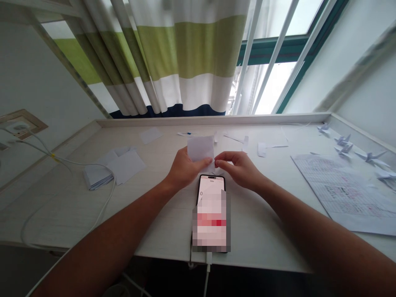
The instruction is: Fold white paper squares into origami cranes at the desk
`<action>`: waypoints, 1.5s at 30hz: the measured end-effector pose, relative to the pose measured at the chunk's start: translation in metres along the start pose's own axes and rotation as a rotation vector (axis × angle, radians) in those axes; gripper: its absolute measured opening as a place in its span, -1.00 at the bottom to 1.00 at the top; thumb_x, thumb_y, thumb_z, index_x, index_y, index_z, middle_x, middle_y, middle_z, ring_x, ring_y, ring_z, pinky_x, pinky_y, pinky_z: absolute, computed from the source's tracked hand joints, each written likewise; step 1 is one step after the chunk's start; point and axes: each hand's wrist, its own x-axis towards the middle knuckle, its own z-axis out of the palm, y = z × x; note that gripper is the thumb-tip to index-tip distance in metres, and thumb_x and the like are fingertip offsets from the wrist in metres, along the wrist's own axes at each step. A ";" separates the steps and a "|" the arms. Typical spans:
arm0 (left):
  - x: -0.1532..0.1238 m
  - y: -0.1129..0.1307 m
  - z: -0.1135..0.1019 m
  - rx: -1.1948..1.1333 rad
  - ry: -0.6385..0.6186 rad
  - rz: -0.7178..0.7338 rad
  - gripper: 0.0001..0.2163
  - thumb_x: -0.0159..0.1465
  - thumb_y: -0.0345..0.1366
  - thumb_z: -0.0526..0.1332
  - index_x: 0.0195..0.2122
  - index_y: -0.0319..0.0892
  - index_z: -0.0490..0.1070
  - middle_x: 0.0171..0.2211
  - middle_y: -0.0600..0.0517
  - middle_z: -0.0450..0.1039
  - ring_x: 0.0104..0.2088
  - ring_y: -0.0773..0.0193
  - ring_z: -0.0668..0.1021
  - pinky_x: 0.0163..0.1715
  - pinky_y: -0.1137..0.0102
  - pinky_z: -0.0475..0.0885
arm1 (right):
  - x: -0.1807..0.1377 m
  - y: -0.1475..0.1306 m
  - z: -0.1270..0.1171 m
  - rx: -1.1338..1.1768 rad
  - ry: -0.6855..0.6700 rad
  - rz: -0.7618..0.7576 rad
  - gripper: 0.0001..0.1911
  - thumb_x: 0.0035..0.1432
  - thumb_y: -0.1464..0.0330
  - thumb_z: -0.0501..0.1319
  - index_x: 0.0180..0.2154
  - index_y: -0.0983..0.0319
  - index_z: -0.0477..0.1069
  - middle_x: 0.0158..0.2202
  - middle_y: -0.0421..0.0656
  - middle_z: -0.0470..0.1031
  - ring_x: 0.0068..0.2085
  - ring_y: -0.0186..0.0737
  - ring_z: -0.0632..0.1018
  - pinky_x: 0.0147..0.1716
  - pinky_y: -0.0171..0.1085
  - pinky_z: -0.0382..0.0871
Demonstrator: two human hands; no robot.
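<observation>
My left hand (185, 168) and my right hand (240, 168) meet above the middle of a white table (154, 214). Both pinch a small white square of paper (200, 147) that stands up between the fingertips. Just below the hands a phone (211, 210) lies flat on the table with its screen lit and a cable plugged into its near end.
A stack of white paper squares (114, 169) lies at the left. Paper scraps (262, 146) sit beyond the hands. Folded paper cranes (346, 146) and a printed sheet (346, 192) lie at the right. A white cable (62, 161) runs from a wall socket at the left. Striped curtains and a window stand behind.
</observation>
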 end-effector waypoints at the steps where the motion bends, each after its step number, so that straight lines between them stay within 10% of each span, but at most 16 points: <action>1: 0.000 0.001 -0.001 0.007 -0.013 0.010 -0.69 0.04 -0.25 0.52 -0.21 -0.26 0.59 -0.31 -0.06 0.66 -0.30 0.12 0.66 -0.32 0.34 0.52 | -0.001 -0.001 0.001 -0.008 -0.018 -0.004 -0.82 0.20 0.29 0.28 -0.34 0.23 0.63 -0.32 -0.10 0.69 -0.25 -0.13 0.62 -0.20 -0.15 0.47; 33: 0.003 -0.005 0.007 0.014 -0.087 0.065 -0.62 0.04 -0.19 0.55 -0.15 -0.23 0.59 -0.25 -0.08 0.68 -0.25 0.08 0.68 -0.25 0.31 0.55 | 0.000 0.003 0.013 -0.405 0.124 -0.118 -0.82 0.16 0.38 0.25 -0.50 0.19 0.46 -0.46 -0.17 0.62 -0.44 -0.24 0.52 -0.36 -0.23 0.31; 45: 0.008 -0.001 -0.006 0.111 0.132 0.101 -0.63 0.09 -0.14 0.52 -0.17 -0.26 0.58 -0.26 -0.10 0.66 -0.28 0.11 0.65 -0.30 0.33 0.53 | 0.010 0.015 -0.015 -0.460 0.313 -0.032 -0.86 0.15 0.41 0.22 -0.47 0.20 0.45 -0.41 -0.08 0.61 -0.37 -0.13 0.54 -0.32 -0.18 0.33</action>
